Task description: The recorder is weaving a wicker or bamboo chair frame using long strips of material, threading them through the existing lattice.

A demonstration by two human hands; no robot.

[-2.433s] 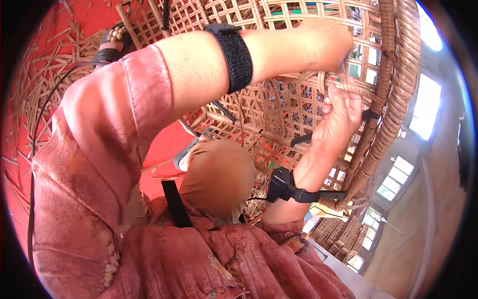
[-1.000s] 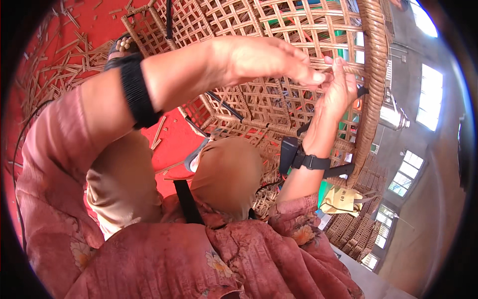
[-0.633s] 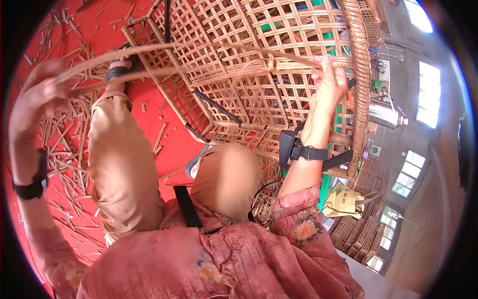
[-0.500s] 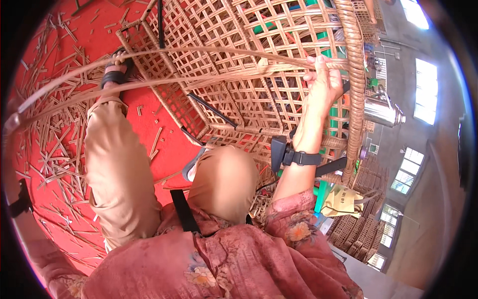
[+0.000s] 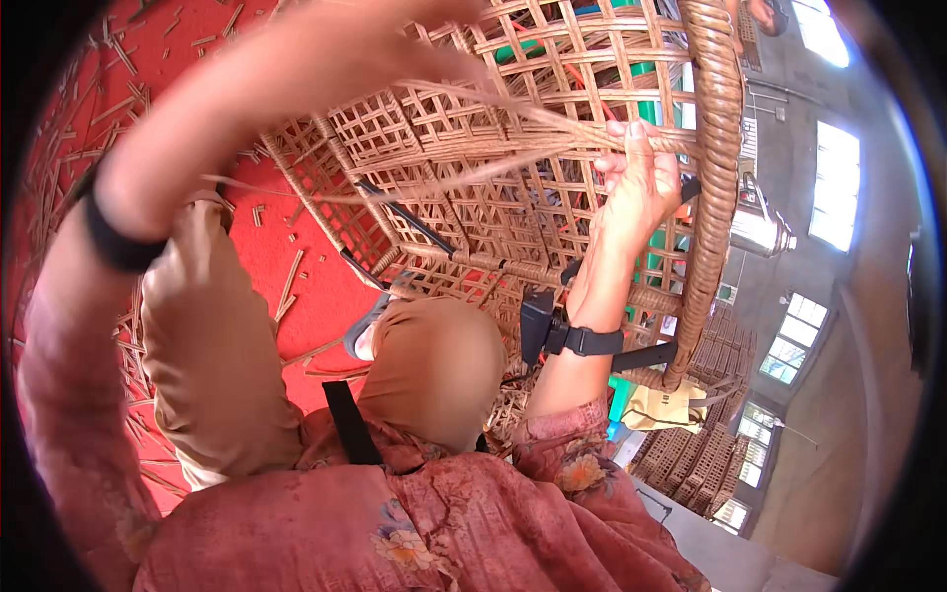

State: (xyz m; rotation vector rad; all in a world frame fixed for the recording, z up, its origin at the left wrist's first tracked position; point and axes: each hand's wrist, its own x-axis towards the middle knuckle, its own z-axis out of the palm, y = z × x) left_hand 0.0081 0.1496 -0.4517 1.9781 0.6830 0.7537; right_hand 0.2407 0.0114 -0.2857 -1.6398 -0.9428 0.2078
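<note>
Woven panel (image 5: 552, 192) is filling the upper centre; its rim (image 5: 718, 128) is running down the right side. Right hand (image 5: 641, 178) is resting in front of the panel, just left of the rim. Strands (image 5: 483, 173) are trailing leftward from it across the panel. Left hand (image 5: 365, 49), blurred, is hanging before the panel's upper left. Strips (image 5: 291, 286) are lying on the floor (image 5: 258, 266) at left. Left leg (image 5: 212, 345) and right knee (image 5: 434, 365) are sitting below the panel. Flask (image 5: 762, 233) is standing beyond the rim, at right; bag (image 5: 663, 407) is lying lower right, near stacked woven pieces (image 5: 691, 462). Windows (image 5: 837, 187) are lining the far right.
</note>
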